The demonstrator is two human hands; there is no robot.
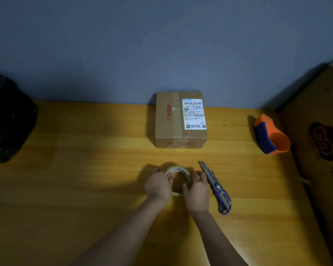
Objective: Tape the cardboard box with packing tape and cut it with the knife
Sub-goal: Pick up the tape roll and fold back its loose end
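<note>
i have both hands on the roll of clear packing tape (pixel 178 180), which sits on the wooden table (pixel 85 169) near me, a little right of the middle. my left hand (pixel 158 186) grips the roll's left side, with a finger curled onto its inner rim, and my right hand (pixel 197 191) holds its right side, fingers wrapped over the outer edge. the two hands are close together with only the roll between them, both clamped on it.

just right of my right hand lies the utility knife (pixel 216 186), blue and metal, flat on the table, its blade end pointing away from me and slightly left. it is beside my hand; i cannot tell if they touch.

the cardboard box (pixel 181 120) stands farther away, against the blue-grey wall (pixel 161 45), flaps closed, with a strip of tape along its top seam, red print on the left and a white shipping label (pixel 194 114) on the right.

far right sits an orange and blue tape dispenser (pixel 270 135), near a large brown carton (pixel 319 131) at the right edge. a dark bag (pixel 8 118) fills the far left.
</note>
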